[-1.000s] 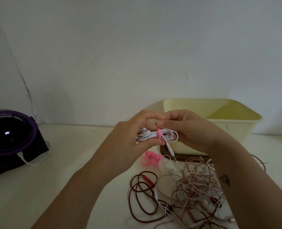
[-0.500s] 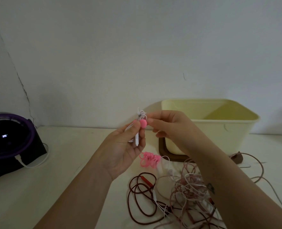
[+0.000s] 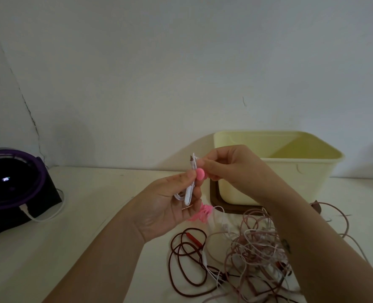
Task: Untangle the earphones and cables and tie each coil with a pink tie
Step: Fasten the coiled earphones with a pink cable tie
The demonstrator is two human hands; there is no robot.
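White earphone coil (image 3: 190, 191), level a second ago, now stands upright, clamped in the grip of the left hand (image 3: 165, 206); the right hand (image 3: 231, 169), at 3 o'clock, pinches its pink tie (image 3: 199, 173).

Both hands are up and meeting at centre. The left hand (image 3: 168, 206) shows its palm to the camera, thumb and fingers curled round the coil (image 3: 189, 191), holding it upright. The right hand (image 3: 231, 169) comes in knuckles-up, fingertips pinching the tie (image 3: 200, 173) right beside the left thumb. The left forearm (image 3: 106, 259) and right forearm (image 3: 312, 226) are bare, angling in from below.
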